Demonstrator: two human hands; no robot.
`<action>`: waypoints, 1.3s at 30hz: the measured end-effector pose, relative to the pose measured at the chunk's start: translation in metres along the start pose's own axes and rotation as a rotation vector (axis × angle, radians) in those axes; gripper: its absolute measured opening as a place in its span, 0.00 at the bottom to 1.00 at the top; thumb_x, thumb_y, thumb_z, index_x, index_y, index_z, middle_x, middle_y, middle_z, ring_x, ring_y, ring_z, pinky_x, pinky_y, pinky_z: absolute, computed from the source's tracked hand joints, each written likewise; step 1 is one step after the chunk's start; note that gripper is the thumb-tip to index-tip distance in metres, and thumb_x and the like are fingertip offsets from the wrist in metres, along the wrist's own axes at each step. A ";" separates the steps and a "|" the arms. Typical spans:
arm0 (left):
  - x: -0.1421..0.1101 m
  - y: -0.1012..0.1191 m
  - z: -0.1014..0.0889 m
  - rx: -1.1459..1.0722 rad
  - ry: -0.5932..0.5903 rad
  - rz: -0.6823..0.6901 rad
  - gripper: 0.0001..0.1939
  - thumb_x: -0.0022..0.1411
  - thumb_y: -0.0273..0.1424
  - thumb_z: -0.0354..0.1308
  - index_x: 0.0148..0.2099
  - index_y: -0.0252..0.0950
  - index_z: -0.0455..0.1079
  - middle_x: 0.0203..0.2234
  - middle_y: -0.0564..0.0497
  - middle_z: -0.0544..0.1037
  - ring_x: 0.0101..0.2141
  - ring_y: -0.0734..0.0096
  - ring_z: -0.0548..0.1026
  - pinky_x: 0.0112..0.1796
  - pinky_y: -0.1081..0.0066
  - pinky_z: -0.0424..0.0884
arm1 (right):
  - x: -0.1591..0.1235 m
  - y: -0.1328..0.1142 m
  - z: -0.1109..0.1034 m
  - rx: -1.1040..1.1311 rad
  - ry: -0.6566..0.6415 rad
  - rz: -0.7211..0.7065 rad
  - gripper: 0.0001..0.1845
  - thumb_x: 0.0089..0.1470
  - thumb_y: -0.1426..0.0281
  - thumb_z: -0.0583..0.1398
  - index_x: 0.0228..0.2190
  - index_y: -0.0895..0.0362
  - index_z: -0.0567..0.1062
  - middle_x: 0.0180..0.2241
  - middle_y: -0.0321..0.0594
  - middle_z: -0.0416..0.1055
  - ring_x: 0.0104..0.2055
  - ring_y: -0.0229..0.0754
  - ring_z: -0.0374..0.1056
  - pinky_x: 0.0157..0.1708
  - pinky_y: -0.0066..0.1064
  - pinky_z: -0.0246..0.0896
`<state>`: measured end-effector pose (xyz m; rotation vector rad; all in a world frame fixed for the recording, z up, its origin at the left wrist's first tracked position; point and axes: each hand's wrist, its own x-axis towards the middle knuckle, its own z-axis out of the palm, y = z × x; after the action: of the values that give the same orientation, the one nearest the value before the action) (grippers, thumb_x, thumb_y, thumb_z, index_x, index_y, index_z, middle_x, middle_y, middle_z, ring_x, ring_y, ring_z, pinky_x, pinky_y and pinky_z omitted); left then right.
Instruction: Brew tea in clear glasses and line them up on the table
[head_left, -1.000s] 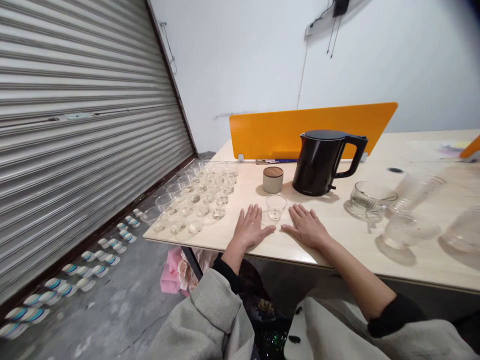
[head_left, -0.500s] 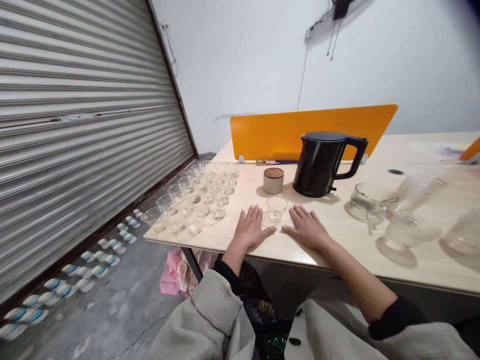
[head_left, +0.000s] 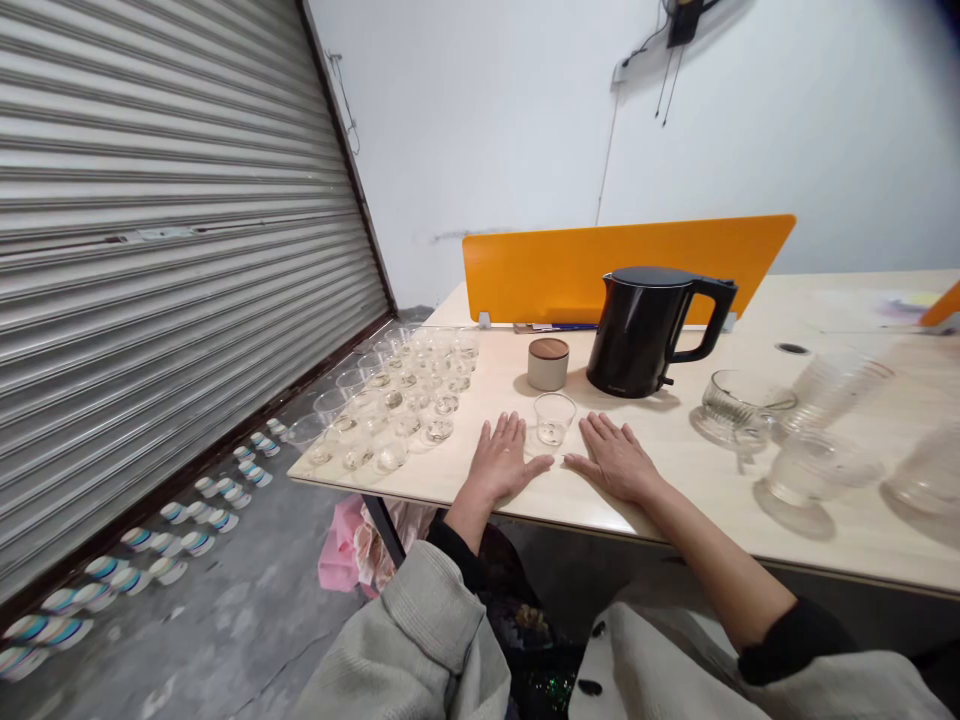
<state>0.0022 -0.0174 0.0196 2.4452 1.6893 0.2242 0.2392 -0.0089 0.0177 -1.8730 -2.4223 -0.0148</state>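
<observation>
Palm down on the pale wooden table point(head_left: 675, 480), my left hand point(head_left: 501, 458) lies flat and holds nothing. My right hand point(head_left: 615, 460) rests the same way to its right, fingers stretched out. Between and just beyond them stands a clear plastic cup point(head_left: 555, 418), upright, apart from both hands. Behind the cup sits a small beige jar point(head_left: 547, 368) with a wooden lid. A black electric kettle point(head_left: 637, 335) stands to the jar's right, its handle pointing right.
Many clear cups point(head_left: 409, 395) crowd the table's left end. On the right are a ribbed glass bowl point(head_left: 739, 400) and stacks of clear cups point(head_left: 840, 390). An orange divider point(head_left: 540, 275) stands behind. Rows of small tubs point(head_left: 169, 540) line the floor by the roller shutter point(head_left: 172, 200).
The view has shifted very slightly. Both hands, the cup, the jar and the kettle stay in place.
</observation>
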 end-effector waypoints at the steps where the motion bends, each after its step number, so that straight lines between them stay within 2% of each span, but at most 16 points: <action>1: 0.000 0.000 0.000 0.000 0.001 0.001 0.54 0.66 0.66 0.30 0.77 0.28 0.41 0.76 0.41 0.39 0.74 0.55 0.35 0.71 0.48 0.34 | 0.000 0.000 0.000 -0.001 -0.002 0.001 0.49 0.63 0.40 0.43 0.70 0.63 0.56 0.74 0.56 0.46 0.76 0.58 0.39 0.71 0.57 0.37; 34: 0.000 0.001 0.000 -0.003 0.005 -0.009 0.55 0.65 0.66 0.33 0.77 0.29 0.42 0.76 0.42 0.40 0.74 0.53 0.36 0.71 0.48 0.35 | 0.000 0.000 0.001 0.015 0.013 -0.009 0.48 0.63 0.41 0.44 0.71 0.60 0.54 0.74 0.56 0.47 0.76 0.59 0.40 0.71 0.58 0.36; 39: 0.000 0.001 0.000 -0.006 0.008 -0.004 0.55 0.65 0.67 0.32 0.77 0.28 0.42 0.76 0.41 0.40 0.74 0.54 0.36 0.71 0.48 0.35 | -0.001 -0.001 -0.001 -0.005 -0.015 0.002 0.50 0.63 0.40 0.43 0.71 0.64 0.55 0.74 0.56 0.46 0.76 0.58 0.39 0.71 0.57 0.36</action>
<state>0.0030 -0.0176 0.0196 2.4394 1.6944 0.2385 0.2389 -0.0099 0.0185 -1.8849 -2.4319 -0.0060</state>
